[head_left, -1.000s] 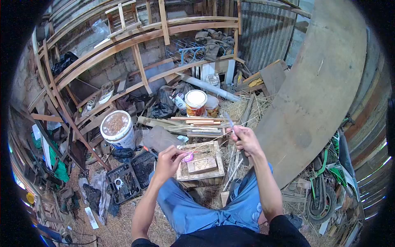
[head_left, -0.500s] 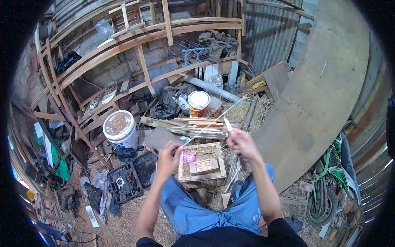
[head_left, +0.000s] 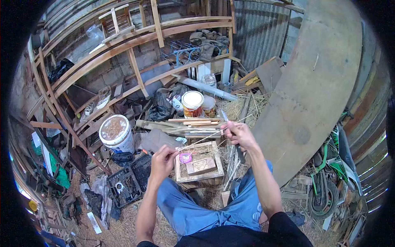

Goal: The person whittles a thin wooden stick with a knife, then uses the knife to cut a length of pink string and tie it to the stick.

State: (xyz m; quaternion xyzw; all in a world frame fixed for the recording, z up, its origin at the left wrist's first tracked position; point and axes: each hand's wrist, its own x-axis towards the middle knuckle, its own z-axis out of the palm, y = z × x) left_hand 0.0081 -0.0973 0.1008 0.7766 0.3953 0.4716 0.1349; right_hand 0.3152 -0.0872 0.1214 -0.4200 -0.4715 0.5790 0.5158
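My left hand pinches the near end of a thin bamboo strip that runs up and right toward my right hand. That hand grips a small knife, blade pointing up and away, laid against the strip. Both hands hover over a low square wooden block with a small pink object on it. I sit with blue jeans below.
A bundle of bamboo strips and slats lies beyond the block. Two paint cans, a white bucket, a black tool case, a curved wooden frame, a large plywood sheet, a green scooter.
My right hand with the knife has slid slightly along the strip and moved a little left; my left hand shifted lower and left, keeping hold of the strip.
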